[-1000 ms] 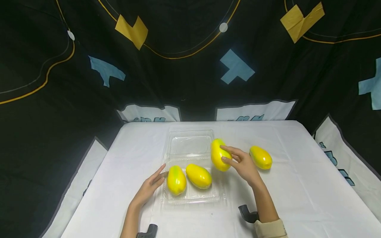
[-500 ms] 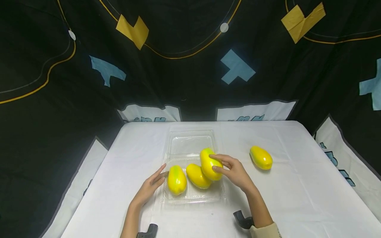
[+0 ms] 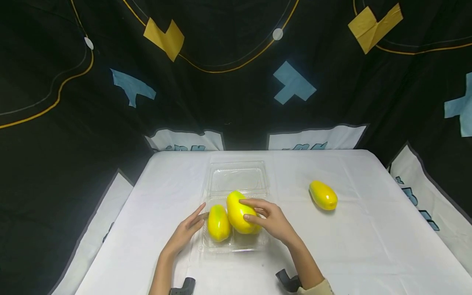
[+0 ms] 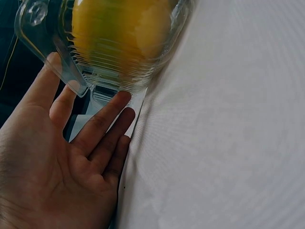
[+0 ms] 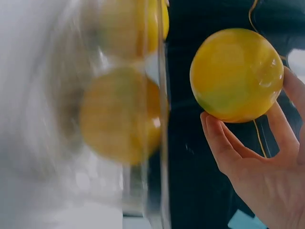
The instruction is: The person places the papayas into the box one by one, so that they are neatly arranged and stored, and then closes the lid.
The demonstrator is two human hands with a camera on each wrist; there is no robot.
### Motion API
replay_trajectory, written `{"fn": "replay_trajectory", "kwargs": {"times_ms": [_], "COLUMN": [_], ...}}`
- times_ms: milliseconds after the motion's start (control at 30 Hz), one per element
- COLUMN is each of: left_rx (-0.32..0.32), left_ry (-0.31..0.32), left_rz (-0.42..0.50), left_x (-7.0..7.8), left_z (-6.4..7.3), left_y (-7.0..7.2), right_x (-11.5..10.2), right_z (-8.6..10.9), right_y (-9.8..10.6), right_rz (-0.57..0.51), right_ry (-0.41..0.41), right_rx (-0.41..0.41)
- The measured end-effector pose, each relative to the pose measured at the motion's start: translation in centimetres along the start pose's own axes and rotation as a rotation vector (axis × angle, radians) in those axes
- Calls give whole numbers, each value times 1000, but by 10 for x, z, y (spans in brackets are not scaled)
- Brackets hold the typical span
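Observation:
My right hand (image 3: 273,221) grips a glossy yellow mango (image 3: 239,213) with a green tinge, thumb and fingers on its right side. In the right wrist view this held mango (image 5: 237,75) is raised above the rim of the clear plastic box (image 3: 217,248). Two mangoes are in the box. The left one (image 3: 219,223) lies lengthwise; the other, a blurred mango (image 5: 121,117) in the right wrist view, is mostly hidden in the head view under the held one. My left hand (image 4: 71,152), fingers extended, has its fingertips at the box's left edge.
The box's clear lid (image 3: 237,176) lies folded back on the far side. Another yellow mango (image 3: 323,195) lies on the white tablecloth (image 3: 368,237) to the right. A black curtain (image 3: 236,102) hangs behind the table.
My right hand has carried its mango leftward and nearer, from the box's right side to over the mango inside, which it now mostly covers. My left hand has stayed put.

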State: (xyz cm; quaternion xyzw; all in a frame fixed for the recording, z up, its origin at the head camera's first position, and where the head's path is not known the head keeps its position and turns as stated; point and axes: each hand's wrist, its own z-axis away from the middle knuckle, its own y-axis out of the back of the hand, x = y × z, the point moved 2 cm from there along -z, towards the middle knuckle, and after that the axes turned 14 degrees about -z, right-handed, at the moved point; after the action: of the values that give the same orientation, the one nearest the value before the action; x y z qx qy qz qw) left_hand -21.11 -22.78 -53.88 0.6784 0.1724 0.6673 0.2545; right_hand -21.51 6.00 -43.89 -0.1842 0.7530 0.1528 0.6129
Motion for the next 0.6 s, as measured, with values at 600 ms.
{"fn": "replay_trajectory", "kwargs": {"times_ms": [600], "left_rx": [28], "left_ry": [21], "left_rz": [-38], "left_x": [0], "left_z": [0], "left_y": [-1], "right_x": [-17], "right_z": [6], "right_y": [-69], "right_rz": [-4], "right_ry": [64], "right_rx": [-28]}}
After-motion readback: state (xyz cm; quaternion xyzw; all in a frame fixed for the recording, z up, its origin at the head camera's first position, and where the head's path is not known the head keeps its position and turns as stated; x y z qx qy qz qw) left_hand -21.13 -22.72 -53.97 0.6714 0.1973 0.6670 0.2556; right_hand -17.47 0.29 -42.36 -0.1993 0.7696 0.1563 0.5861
